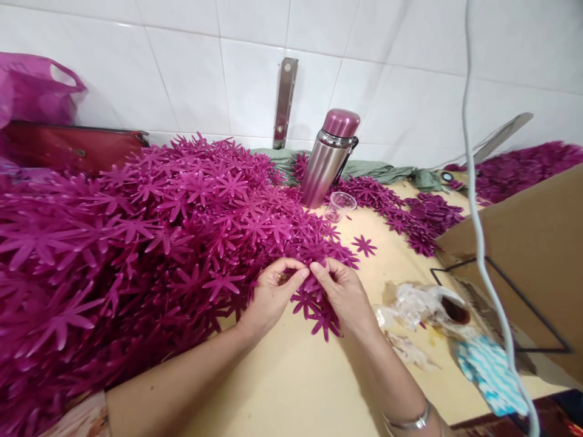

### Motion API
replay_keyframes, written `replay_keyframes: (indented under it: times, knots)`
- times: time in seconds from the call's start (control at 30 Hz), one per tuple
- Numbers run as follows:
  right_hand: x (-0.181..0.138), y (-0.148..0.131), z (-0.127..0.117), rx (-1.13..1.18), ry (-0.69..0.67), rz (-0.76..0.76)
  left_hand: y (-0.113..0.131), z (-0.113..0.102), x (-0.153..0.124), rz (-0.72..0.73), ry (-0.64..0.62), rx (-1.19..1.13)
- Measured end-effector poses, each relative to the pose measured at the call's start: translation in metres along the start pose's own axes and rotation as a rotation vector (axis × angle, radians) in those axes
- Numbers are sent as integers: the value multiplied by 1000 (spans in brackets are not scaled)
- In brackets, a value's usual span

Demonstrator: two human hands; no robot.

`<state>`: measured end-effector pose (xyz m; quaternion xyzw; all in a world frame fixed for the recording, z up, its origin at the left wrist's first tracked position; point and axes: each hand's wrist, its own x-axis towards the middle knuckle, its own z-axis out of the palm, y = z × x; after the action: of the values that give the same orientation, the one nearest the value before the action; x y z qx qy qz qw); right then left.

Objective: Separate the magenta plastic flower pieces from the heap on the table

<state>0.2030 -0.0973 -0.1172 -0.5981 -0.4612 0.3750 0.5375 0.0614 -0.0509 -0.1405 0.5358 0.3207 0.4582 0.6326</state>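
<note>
A big heap of magenta plastic flower pieces [150,230] covers the left half of the pale yellow table [296,382]. At the heap's near edge my left hand [271,294] and my right hand [344,291] meet, fingers pinched together on a small bunch of the flower pieces [314,306] held between them. My left hand wears a ring, and a bracelet sits on my right wrist. One loose flower piece [364,245] lies on the table just beyond my hands.
A pink-capped steel flask [328,158] stands behind the heap, a clear plastic cup [340,205] beside it. More flower pieces [410,215] spread right. A cardboard box [523,243], crumpled plastic wrap [423,306], a striped cloth [492,373] and a hanging cable [483,243] lie right.
</note>
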Motion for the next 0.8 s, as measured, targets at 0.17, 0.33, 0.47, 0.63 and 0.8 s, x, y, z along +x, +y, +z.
replay_keyframes:
  times: [0.17, 0.33, 0.47, 0.63, 0.8]
  knots:
    - [1, -4, -3, -67, 88, -61, 0, -2, -1, -42, 18, 2]
    - [0, 1, 0, -95, 98, -48, -5, -1, -1, 22, -65, 25]
    - [-1, 2, 2, -95, 39, -30, -7, -2, -2, 131, -85, 153]
    - [-1, -3, -2, -100, 108, -66, -5, -3, -2, 144, -81, 217]
    - [-1, -8, -13, -150, 290, -107, -8, -3, -1, 102, 24, 155]
